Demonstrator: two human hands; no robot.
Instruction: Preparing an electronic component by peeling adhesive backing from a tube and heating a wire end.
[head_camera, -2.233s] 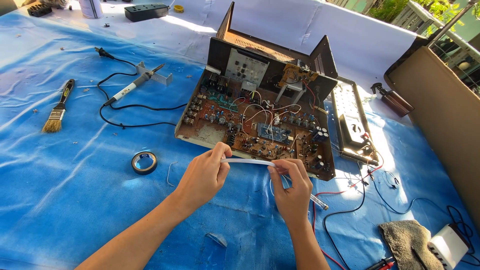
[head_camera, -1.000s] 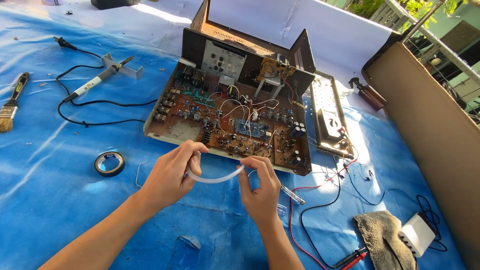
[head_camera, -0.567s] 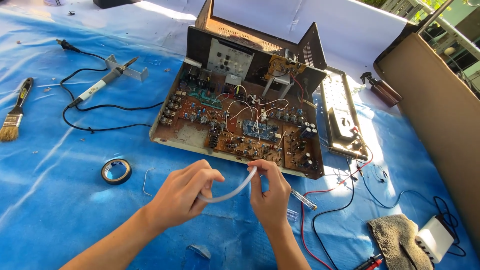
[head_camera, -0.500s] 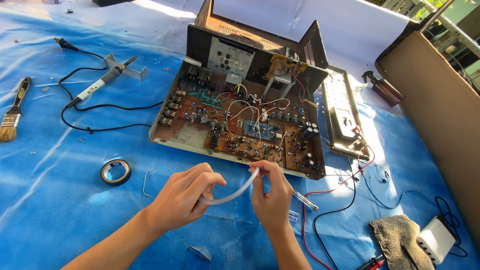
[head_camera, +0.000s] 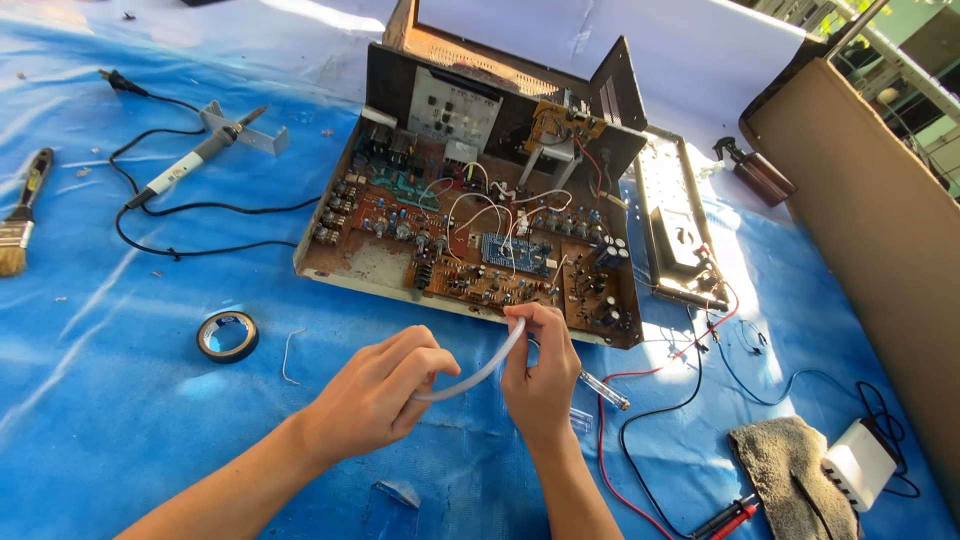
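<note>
left hand, right hand, pinching clear tube

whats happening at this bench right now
A person holds a clear flexible tube in both hands over a blue sheet: the left hand grips one end, the right hand pinches the other, and the tube curves between them. Just beyond lies an opened electronics chassis with its circuit boards bare. A soldering iron, a roll of tape and a brush lie off to the left, untouched.
</note>
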